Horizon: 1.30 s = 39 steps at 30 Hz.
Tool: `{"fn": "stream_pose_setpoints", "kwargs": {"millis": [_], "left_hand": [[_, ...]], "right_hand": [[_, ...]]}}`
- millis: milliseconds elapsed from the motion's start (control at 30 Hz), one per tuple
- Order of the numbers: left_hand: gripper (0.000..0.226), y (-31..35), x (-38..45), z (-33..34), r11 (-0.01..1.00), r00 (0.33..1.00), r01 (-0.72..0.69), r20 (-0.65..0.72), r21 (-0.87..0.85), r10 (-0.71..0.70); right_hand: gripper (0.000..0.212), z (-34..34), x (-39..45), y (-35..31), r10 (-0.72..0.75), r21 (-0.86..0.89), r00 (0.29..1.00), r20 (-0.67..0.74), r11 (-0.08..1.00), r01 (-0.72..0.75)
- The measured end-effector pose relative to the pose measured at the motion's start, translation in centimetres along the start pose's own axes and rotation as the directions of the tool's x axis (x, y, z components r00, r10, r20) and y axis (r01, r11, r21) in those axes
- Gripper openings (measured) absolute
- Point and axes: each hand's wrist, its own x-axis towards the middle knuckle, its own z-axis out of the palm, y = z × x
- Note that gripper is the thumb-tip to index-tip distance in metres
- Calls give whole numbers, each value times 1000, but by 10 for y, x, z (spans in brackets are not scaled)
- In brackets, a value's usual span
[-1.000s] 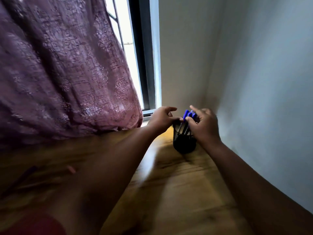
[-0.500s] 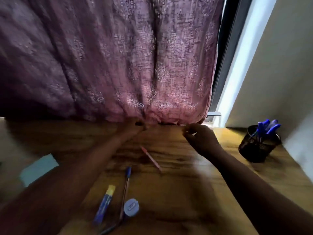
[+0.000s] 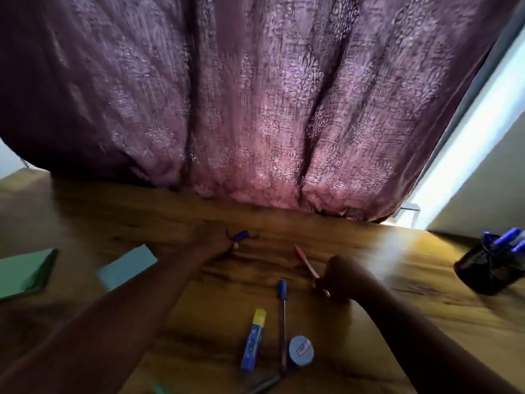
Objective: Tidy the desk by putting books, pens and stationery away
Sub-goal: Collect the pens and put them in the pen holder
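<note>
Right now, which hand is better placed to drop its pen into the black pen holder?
The right hand. It grips the pink pen and lies nearer the black pen holder at the desk's right end. The left hand, touching a blue-capped pen, sits farther left and would have to cross over.

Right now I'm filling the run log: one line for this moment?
left hand: grips blue-capped pen | right hand: pinches pink pencil | black mesh pen cup: far right, holds blue pens

1. Left hand: arm stretched forward across the desk, fingers curled round a blue-capped pen.
2. Right hand: forearm angled in from lower right, fingers curled, pinching a pink pencil at its near end.
</note>
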Motion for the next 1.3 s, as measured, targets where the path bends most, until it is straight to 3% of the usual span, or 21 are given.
{"fn": "stream_pose_setpoints", "kwargs": {"millis": [133,200,300,367,433,500,633,800,967,1167,1300], "left_hand": [[29,8,1,-2,998,998,-58,27,21,58],[24,25,3,-7,991,994,-105,-1,-86,106],[9,79,6,-18,938,969,-244,-28,-247,245],[10,125,3,-20,849,947,-293,-13,-440,321],[17,175,-6,-16,693,928,-278,2,-665,373],[21,223,-17,-8,572,910,-245,19,-783,415],[22,322,-38,17,427,849,-217,46,-878,527],[12,423,-40,61,454,813,-210,103,-866,574],[8,475,-27,102,533,848,-216,113,-818,518],[12,480,-19,134,616,880,-225,113,-755,460],[13,474,-15,147,723,892,-288,98,-628,441]], "right_hand": [[37,0,-19,8,21,-35,996,-88,999,-24],[24,-11,-31,21,69,252,984,-162,967,-26],[8,-50,-60,50,158,767,949,-274,631,117],[2,-80,-82,73,212,863,911,-352,450,229],[8,-108,-104,101,283,879,856,-433,342,332],[10,-130,-120,134,355,866,793,-495,278,416],[14,-164,-131,213,505,816,643,-576,311,487],[17,-181,-116,288,544,775,554,-631,398,491],[13,-172,-82,322,450,739,595,-666,507,444],[21,-144,-42,325,332,708,693,-640,605,365],[20,-127,-34,324,304,649,698,-648,700,298]]}}
